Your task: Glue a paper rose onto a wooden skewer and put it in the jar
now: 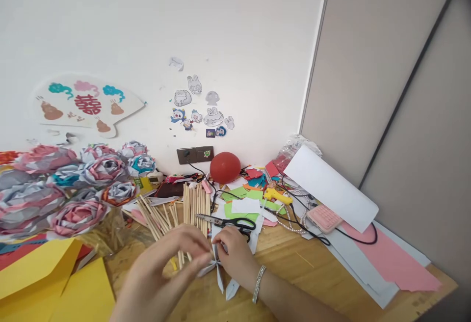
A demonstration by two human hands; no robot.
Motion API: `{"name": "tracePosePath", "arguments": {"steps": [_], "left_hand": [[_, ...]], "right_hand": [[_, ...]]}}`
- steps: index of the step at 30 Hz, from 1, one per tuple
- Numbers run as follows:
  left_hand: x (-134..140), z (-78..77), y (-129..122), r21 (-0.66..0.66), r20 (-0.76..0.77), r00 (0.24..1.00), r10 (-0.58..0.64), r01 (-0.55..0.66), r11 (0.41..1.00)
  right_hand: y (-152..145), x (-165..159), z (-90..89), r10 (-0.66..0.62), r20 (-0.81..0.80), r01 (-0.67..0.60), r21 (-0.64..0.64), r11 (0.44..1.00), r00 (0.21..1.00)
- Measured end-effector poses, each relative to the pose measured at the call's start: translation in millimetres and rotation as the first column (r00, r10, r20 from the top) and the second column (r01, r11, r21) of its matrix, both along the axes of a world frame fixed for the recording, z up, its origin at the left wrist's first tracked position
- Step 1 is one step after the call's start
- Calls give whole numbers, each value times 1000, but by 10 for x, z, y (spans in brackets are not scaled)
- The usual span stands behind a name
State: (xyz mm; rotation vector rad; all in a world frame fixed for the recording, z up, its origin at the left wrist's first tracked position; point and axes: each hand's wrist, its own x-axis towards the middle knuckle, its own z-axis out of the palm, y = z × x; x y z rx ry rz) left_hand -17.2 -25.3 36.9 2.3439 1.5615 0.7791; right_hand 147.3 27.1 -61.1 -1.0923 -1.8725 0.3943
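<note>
A folded white paper piece (220, 275) with several narrow, petal-like arms is between my hands, just above the wooden table. My right hand (235, 253), wearing a silvery bracelet, pinches its upper part with bent fingers. My left hand (165, 268) comes in from the left, thumb and forefinger drawn together beside the paper; whatever is between those tips is too small to make out. Another folded white strip (232, 289) lies under my right wrist. Black-handled scissors (224, 221) rest just beyond my fingers, their blades pointing left.
Wooden sticks (196, 201) lie behind my hands. Paper flowers (79, 216) and yellow sheets (88, 292) fill the left. A red balloon (225, 167) sits against the wall. To the right are a yellow glue gun (277, 196), black cables, a pink calculator-like block (324, 218) and pink paper (397, 260).
</note>
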Motion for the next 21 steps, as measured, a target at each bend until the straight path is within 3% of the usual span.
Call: {"name": "tracePosePath", "arguments": {"steps": [2,4,6,9,15,18,21], "left_hand": [[34,-117,218,-32,-123,992,-31,27,999],[34,-311,372,-58,-353,935,16,-39,998],[21,-509,434,-89,-427,902,62,-111,990],[21,-684,406,-128,-371,926,69,-124,984],[23,-711,364,-112,-291,955,57,-93,989],[-2,-737,368,-63,-148,987,61,-71,995],[-1,-759,356,-105,141,987,80,-66,992]], "right_hand": [[-10,-10,4,-31,61,32,-15,999,998],[-19,-16,15,-69,140,71,-15,997,988],[-27,-17,29,-99,214,103,-8,995,972],[-35,-16,42,-118,281,127,-13,992,952],[-29,-36,-18,-81,254,103,-74,992,964],[1,-38,-59,-64,75,76,-174,982,995],[23,-37,-48,-68,-194,9,-289,957,979]]}}
